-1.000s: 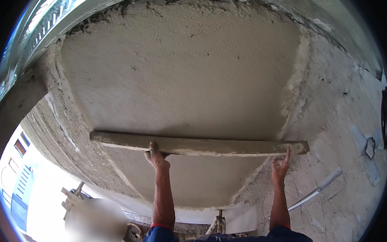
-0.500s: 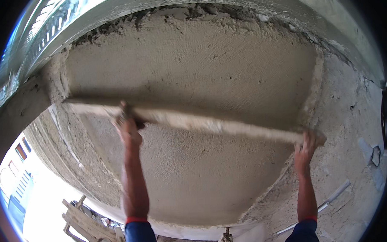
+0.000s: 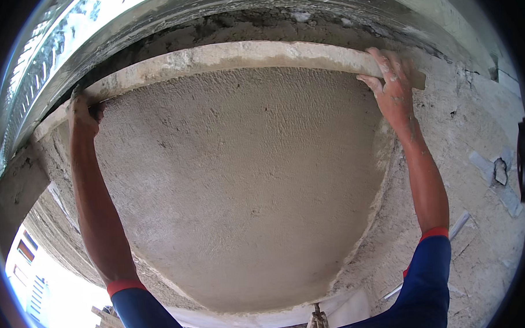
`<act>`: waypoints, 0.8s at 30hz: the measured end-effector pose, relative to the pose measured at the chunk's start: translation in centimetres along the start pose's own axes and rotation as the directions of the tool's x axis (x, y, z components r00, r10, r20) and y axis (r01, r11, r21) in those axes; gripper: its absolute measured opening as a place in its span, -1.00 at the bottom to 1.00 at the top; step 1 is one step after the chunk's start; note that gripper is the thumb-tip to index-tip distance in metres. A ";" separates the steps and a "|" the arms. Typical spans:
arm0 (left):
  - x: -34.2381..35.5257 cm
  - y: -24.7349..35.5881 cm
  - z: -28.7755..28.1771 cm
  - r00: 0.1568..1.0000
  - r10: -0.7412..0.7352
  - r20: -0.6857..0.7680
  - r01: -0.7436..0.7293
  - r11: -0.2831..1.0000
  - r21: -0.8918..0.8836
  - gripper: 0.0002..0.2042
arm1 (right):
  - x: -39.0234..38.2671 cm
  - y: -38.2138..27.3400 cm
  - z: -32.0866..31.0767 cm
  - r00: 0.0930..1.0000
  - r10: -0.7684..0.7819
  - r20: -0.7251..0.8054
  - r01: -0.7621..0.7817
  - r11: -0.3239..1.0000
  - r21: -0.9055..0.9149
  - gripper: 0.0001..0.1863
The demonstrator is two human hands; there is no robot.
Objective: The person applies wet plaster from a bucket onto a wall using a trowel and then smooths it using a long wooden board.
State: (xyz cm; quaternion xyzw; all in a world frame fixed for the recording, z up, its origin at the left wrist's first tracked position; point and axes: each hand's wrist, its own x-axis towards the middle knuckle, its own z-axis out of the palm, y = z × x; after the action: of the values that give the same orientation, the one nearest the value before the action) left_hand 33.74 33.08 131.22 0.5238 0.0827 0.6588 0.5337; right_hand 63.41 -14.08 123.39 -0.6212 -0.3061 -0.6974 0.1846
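A long, pale straightedge board (image 3: 230, 56), smeared with plaster, lies across the top of a patch of wet grey plaster (image 3: 246, 182) on the wall. Its curve matches the lens's bend. Near the board's left end, my left hand (image 3: 83, 115) is closed around it, fingertips partly hidden. My right hand (image 3: 394, 87) grips close to the right end, thumb below and fingers over the face, with plaster on the skin. Both arms reach upward. Fine ridges and small pits mark the plaster beneath the board, while its lower part looks smoother.
Above the board runs a rough, unplastered strip under a concrete beam (image 3: 268, 6). Bare rough wall (image 3: 458, 145) borders the patch on the right, with a pale pipe (image 3: 458, 225) and a patched hole (image 3: 500, 171). Wooden planks (image 3: 111, 325) stand at lower left.
The board has moved up the wall from mid-patch to the top edge and is less slanted, both hands rising with it. My left hand has also shifted left. Plaster below it is now uncovered.
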 end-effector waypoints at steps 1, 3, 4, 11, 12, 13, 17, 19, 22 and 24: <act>-0.2 0.3 0.2 1.000 -0.012 -0.023 0.013 1.000 0.024 -0.68 | 0.1 0.2 0.0 0.999 -0.053 0.011 0.053 0.997 -0.060 -0.43; -0.2 0.7 0.2 0.999 -0.019 -0.046 0.022 0.998 0.061 -0.70 | 0.5 0.8 0.1 0.998 -0.064 0.001 0.064 0.996 -0.057 -0.44; 0.0 0.2 0.3 0.999 0.003 0.038 -0.005 0.999 0.040 -0.71 | 0.8 1.5 -0.1 0.996 -0.087 -0.008 0.086 0.994 -0.068 -0.45; -2.0 0.7 4.6 0.991 -0.029 0.129 0.035 0.998 -0.048 -0.75 | 3.9 7.9 -1.3 0.999 -0.050 -0.003 0.050 0.997 -0.063 -0.47; -1.9 0.6 4.5 0.985 -0.007 0.174 0.018 0.998 -0.065 -0.75 | 3.8 7.5 -1.2 0.999 -0.013 0.040 0.015 0.999 -0.033 -0.48; -2.1 0.6 4.7 0.982 -0.015 0.189 0.027 0.998 -0.065 -0.75 | 3.9 7.1 -1.5 0.996 0.024 0.083 -0.023 1.000 -0.013 -0.50; -2.6 1.1 4.3 0.985 -0.098 0.143 0.102 0.994 -0.023 -0.71 | 3.8 7.1 -2.1 0.989 -0.023 0.143 0.027 0.999 -0.024 -0.48; -2.9 0.3 4.1 0.976 -0.101 0.194 0.106 0.994 -0.018 -0.68 | 3.1 8.3 -2.1 0.985 -0.047 0.167 0.048 0.999 -0.002 -0.48; -5.2 0.0 2.4 0.960 -0.256 0.116 0.265 0.962 -0.069 -0.69 | -0.2 7.9 -1.6 0.987 -0.078 0.144 0.082 0.996 -0.025 -0.48; -7.9 -2.1 0.5 0.942 -0.262 0.208 0.276 0.960 -0.038 -0.67 | -3.4 7.1 -1.9 0.990 -0.086 0.115 0.098 0.990 -0.097 -0.49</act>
State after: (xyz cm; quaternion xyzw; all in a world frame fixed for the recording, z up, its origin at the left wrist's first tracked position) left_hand 34.49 27.44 125.30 0.5533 0.0769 0.5256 0.6416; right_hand 67.02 -21.03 121.35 -0.6528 -0.3082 -0.6843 0.1028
